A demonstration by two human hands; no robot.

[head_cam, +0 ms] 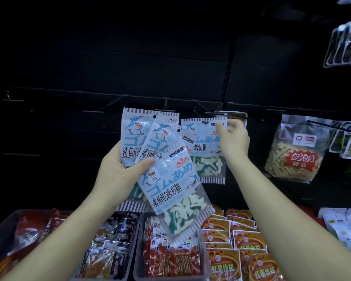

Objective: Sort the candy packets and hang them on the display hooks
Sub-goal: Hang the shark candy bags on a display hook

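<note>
My left hand [118, 173] grips a fan of three white-and-blue shark gummy candy packets [166, 179], thumb across their fronts. My right hand [233, 138] pinches the top right corner of one more shark candy packet [204, 151], held upright against the dark display wall. Its hang hole sits close to a black display hook [209, 114]; I cannot tell whether the hook passes through it. A row of bare black hooks [114, 102] sticks out of the wall to the left.
A clear bag of snack sticks [294, 151] hangs at the right, with small packets [349, 145] beyond it and more [344, 43] at the upper right. Below, bins [138, 260] hold red, orange and dark snack packets; white packets [340, 226] lie at the right.
</note>
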